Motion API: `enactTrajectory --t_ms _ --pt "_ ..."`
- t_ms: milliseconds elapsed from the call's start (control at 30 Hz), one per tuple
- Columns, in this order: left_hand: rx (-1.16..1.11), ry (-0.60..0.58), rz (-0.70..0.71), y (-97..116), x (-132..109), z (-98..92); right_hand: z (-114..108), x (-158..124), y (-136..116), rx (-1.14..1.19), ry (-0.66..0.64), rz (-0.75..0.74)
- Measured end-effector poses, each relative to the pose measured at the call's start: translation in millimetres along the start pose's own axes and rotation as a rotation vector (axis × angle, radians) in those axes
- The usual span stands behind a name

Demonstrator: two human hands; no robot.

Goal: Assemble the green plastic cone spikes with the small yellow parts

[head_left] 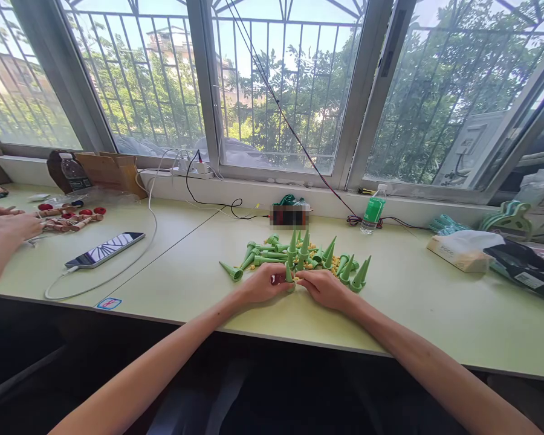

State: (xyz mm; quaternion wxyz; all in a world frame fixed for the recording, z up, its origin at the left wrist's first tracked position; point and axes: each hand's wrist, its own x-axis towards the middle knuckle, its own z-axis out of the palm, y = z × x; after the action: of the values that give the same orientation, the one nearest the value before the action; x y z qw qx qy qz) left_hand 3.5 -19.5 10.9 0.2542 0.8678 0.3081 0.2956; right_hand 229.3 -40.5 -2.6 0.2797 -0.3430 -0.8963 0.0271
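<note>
Pale green table (435,314) under wide barred windows (276,84); bright daylight, trees outside.

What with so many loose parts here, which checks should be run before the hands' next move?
1. Held piece: left hand and right hand both hold one green cone, ok.
2. That cone's base: covered by the fingers, cannot tell.
3. Supply: cone pile lies just behind the hands, ok.
4. Small parts gathered: yellow pieces lie scattered among the cones, not ok.
5. Neighbour apart: co-worker's hand is far to the left, ok.
</note>
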Motion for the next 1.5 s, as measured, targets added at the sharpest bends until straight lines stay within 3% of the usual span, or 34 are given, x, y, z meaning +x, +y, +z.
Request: enactTrajectory --t_ms 1500 --pt "0.036 -0.007 0.006 -0.2 0.2 0.7 1.7 -1.1 2.7 -0.014 -0.008 0.008"
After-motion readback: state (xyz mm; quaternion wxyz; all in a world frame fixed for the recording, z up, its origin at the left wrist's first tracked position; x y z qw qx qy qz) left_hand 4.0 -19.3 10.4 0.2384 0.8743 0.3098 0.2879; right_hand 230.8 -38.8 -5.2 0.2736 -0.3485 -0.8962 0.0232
